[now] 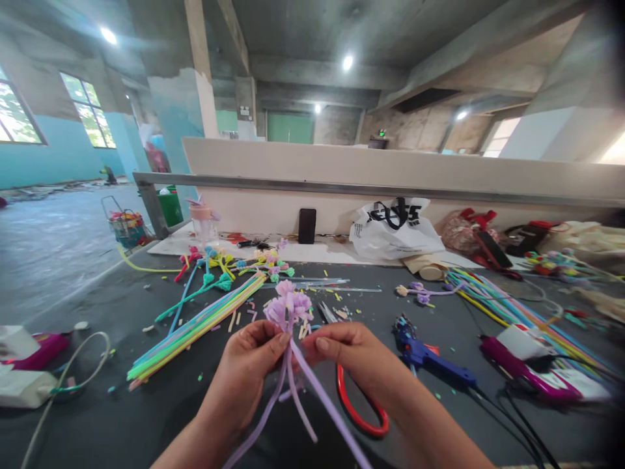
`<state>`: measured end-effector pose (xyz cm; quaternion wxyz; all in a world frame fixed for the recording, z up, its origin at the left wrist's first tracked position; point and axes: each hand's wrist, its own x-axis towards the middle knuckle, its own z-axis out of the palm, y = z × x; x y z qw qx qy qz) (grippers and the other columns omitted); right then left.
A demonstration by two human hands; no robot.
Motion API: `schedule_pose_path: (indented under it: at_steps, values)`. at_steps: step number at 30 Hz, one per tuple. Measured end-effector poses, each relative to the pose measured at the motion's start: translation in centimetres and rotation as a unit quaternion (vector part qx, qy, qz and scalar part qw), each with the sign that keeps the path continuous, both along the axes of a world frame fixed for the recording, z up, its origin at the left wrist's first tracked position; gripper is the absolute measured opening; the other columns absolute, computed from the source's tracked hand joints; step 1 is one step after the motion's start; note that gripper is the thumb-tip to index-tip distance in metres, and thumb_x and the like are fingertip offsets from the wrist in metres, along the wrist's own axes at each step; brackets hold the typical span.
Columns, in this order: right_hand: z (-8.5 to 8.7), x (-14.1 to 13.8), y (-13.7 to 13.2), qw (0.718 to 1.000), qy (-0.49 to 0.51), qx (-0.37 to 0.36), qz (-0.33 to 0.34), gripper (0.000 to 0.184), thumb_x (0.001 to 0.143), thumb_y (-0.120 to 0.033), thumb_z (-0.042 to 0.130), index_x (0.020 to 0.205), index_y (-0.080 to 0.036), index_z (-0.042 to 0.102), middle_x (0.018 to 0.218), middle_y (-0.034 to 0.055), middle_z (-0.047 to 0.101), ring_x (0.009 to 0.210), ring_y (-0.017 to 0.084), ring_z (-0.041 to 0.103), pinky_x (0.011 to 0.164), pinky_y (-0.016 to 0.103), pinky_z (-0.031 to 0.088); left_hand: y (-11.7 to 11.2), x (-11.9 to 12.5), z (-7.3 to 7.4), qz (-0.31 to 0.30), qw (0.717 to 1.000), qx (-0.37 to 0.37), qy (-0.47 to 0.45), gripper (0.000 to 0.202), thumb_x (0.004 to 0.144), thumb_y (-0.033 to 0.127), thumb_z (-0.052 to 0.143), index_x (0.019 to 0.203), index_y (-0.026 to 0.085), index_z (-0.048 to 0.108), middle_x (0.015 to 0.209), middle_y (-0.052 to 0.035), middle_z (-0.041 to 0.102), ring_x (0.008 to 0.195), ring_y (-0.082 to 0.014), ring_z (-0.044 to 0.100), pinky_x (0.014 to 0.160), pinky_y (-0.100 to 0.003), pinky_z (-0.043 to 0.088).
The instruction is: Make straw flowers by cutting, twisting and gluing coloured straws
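Note:
Between my hands is a lilac flower [289, 306] of fuzzy loops, its several long lilac stems [319, 391] hanging down toward me. My left hand [249, 365] pinches it just below the bloom, thumb against the fingers. From the other side my right hand [349, 352] has thumb and forefinger closed at the stems; the exact spot they grip is partly hidden. Scissors with red handles [364, 417] lie beneath my right hand, blades [326, 311] slightly apart. To the right rests a blue glue gun [432, 358] with its cable.
A bundle of pastel sticks [195, 326] lies left, finished-looking small flowers [209, 280] behind it. Another bundle [502, 303] and a magenta tool [527, 371] are on the right. A phone [307, 226], white bag [390, 228] and pink-lidded cup [204, 221] stand at the back. Scraps litter the table.

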<state>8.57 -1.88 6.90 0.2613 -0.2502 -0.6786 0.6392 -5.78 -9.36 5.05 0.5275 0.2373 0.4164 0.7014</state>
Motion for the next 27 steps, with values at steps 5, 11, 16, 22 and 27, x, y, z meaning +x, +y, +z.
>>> schedule_pose_path:
  at_steps: [5, 11, 16, 22, 27]
  values:
    - [-1.8, -1.3, 0.5, 0.991, 0.091, -0.080, -0.059, 0.015, 0.060, -0.028, 0.074, 0.063, -0.014, 0.066, 0.059, -0.0001, 0.061, 0.056, 0.011, 0.052, 0.062, 0.026, 0.040, -0.2, 0.5, -0.1, -0.030, 0.999, 0.021, 0.012, 0.016, 0.062, 0.019, 0.071, 0.067, 0.013, 0.057, 0.058, 0.0013, 0.062, 0.048, -0.0075, 0.056, 0.050, -0.018, 0.046]
    - [-3.0, -2.1, -0.6, 0.974, 0.164, -0.119, -0.103, 0.017, 0.054, -0.026, 0.078, 0.063, -0.016, 0.066, 0.062, -0.0015, 0.062, 0.059, 0.011, 0.052, 0.062, 0.024, 0.041, 0.1, 1.0, -1.0, -0.020, 1.000, 0.016, 0.017, 0.015, 0.059, 0.019, 0.073, 0.066, 0.013, 0.060, 0.056, 0.0015, 0.062, 0.044, -0.0089, 0.055, 0.047, -0.022, 0.047]
    - [-3.0, -2.3, -0.8, 0.977, 0.146, -0.073, -0.138, 0.021, 0.049, -0.028, 0.079, 0.061, -0.017, 0.065, 0.061, -0.0017, 0.060, 0.060, 0.013, 0.051, 0.061, 0.024, 0.041, 0.3, 1.4, -1.3, 0.028, 1.000, 0.001, 0.015, 0.016, 0.052, 0.018, 0.076, 0.062, 0.013, 0.064, 0.053, 0.0016, 0.062, 0.049, -0.0098, 0.057, 0.049, -0.019, 0.048]
    - [-2.5, -2.3, -1.0, 0.985, 0.096, -0.059, -0.131, 0.019, 0.054, -0.030, 0.076, 0.062, -0.017, 0.064, 0.060, -0.0024, 0.058, 0.060, 0.012, 0.049, 0.060, 0.023, 0.038, 0.5, 1.4, -2.3, 0.075, 0.995, -0.003, 0.063, 0.015, 0.052, 0.020, 0.076, 0.065, 0.014, 0.069, 0.060, 0.0005, 0.067, 0.056, -0.0103, 0.059, 0.054, -0.018, 0.048]
    - [-2.4, -2.1, -1.1, 0.988, 0.073, -0.059, -0.123, 0.021, 0.053, -0.030, 0.076, 0.058, -0.016, 0.060, 0.056, -0.0037, 0.054, 0.057, 0.011, 0.046, 0.057, 0.023, 0.036, 0.5, 1.9, -1.8, 0.063, 0.995, 0.005, 0.072, 0.014, 0.053, 0.017, 0.075, 0.066, 0.014, 0.070, 0.063, -0.0010, 0.069, 0.063, -0.0129, 0.062, 0.063, -0.020, 0.049]
